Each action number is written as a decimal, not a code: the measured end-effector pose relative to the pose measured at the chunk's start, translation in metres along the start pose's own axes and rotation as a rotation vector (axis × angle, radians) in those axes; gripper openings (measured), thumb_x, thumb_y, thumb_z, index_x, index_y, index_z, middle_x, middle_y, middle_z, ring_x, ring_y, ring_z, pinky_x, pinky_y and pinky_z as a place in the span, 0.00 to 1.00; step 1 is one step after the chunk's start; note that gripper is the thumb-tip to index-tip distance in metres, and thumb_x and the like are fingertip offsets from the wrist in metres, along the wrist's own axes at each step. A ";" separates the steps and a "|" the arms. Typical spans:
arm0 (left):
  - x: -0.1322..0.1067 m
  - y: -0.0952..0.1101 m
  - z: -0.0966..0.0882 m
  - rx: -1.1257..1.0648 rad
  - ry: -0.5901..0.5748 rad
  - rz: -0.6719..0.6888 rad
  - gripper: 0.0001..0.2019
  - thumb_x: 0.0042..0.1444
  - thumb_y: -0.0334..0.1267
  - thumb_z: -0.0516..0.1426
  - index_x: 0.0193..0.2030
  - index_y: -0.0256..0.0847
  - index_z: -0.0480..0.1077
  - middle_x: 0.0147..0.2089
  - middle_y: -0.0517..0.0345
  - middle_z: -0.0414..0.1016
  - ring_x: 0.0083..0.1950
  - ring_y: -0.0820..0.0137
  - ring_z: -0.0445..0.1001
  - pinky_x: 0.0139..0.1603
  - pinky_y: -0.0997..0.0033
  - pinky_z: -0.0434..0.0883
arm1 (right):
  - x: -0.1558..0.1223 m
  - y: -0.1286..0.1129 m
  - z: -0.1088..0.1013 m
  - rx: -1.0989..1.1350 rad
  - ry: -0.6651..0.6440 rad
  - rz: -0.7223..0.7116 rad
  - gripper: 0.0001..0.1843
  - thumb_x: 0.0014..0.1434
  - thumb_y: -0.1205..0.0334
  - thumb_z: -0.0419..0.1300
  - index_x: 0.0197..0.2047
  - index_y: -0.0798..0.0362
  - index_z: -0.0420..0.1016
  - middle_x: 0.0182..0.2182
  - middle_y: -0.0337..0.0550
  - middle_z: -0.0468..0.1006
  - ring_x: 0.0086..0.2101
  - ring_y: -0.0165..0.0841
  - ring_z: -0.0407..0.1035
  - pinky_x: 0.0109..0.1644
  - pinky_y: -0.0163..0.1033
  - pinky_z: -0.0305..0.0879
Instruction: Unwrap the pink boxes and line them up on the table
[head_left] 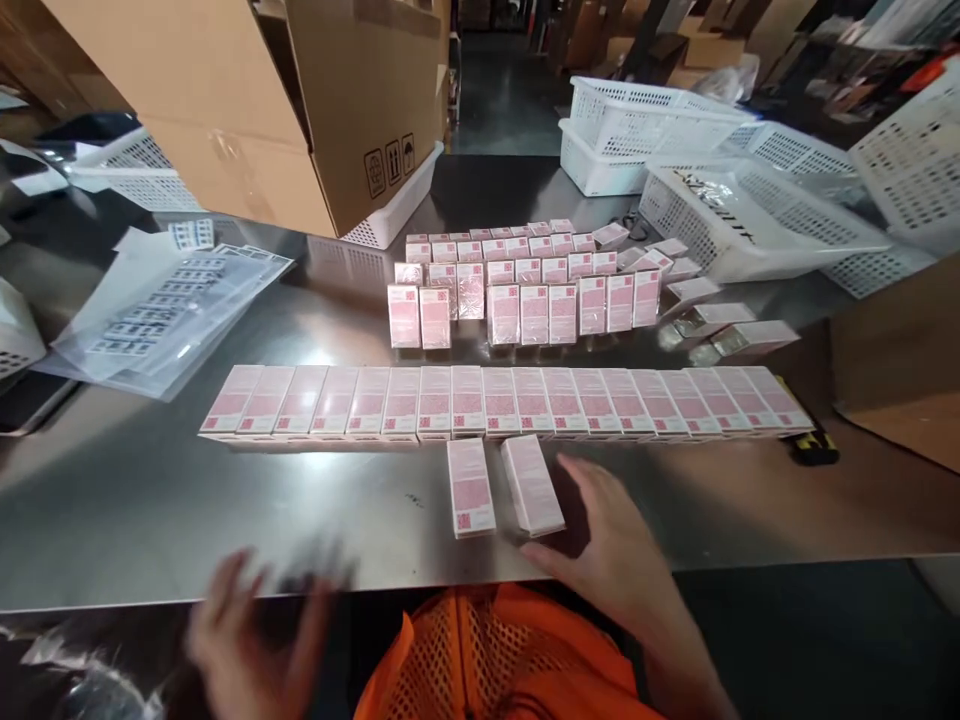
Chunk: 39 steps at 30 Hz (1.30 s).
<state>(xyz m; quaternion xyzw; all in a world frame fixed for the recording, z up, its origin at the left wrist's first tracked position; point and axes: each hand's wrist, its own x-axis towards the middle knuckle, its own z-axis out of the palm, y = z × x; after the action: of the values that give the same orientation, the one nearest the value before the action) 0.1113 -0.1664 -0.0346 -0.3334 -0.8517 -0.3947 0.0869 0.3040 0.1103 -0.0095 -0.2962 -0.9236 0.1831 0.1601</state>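
Note:
A long row of flat pink-and-white boxes (510, 402) lies across the steel table (150, 500). Behind it several more small pink boxes (525, 285) stand upright in rows. Two loose pink boxes (471, 487) (532, 484) lie in front of the row. My right hand (607, 545) rests open on the table, its thumb touching the right loose box. My left hand (259, 630) is blurred at the table's near edge, fingers spread, holding nothing that I can see.
A large cardboard carton (300, 100) sits on a white basket at the back left. Clear bags of label sheets (161, 310) lie at the left. White plastic baskets (652, 125) (750, 220) crowd the back right. A cardboard sheet (900, 360) lies at the right edge.

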 end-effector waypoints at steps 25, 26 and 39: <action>0.034 -0.064 -0.021 0.154 -0.271 0.301 0.23 0.66 0.35 0.55 0.68 0.47 0.65 0.72 0.48 0.59 0.76 0.53 0.49 0.67 0.49 0.67 | 0.021 -0.150 0.117 0.173 -0.051 -0.859 0.21 0.67 0.74 0.51 0.62 0.65 0.69 0.59 0.59 0.74 0.65 0.46 0.62 0.66 0.48 0.69; 0.038 -0.078 -0.031 0.153 -0.258 0.255 0.22 0.66 0.37 0.55 0.67 0.48 0.67 0.72 0.48 0.60 0.75 0.52 0.50 0.67 0.48 0.67 | 0.029 -0.165 0.124 0.157 -0.059 -0.884 0.21 0.68 0.73 0.51 0.61 0.65 0.70 0.58 0.58 0.75 0.64 0.45 0.63 0.67 0.47 0.69; 0.072 -0.135 -0.084 0.090 -0.277 0.008 0.26 0.63 0.59 0.54 0.62 0.48 0.73 0.70 0.48 0.62 0.72 0.53 0.57 0.71 0.49 0.59 | 0.074 -0.228 0.152 0.326 -0.196 -1.000 0.23 0.67 0.71 0.52 0.65 0.62 0.66 0.63 0.57 0.70 0.68 0.42 0.56 0.68 0.46 0.66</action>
<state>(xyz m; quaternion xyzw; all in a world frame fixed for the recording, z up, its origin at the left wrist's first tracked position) -0.0393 -0.2550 -0.0317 -0.3839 -0.8710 -0.3061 -0.0153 0.0739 -0.0547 -0.0308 0.2274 -0.9222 0.2525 0.1846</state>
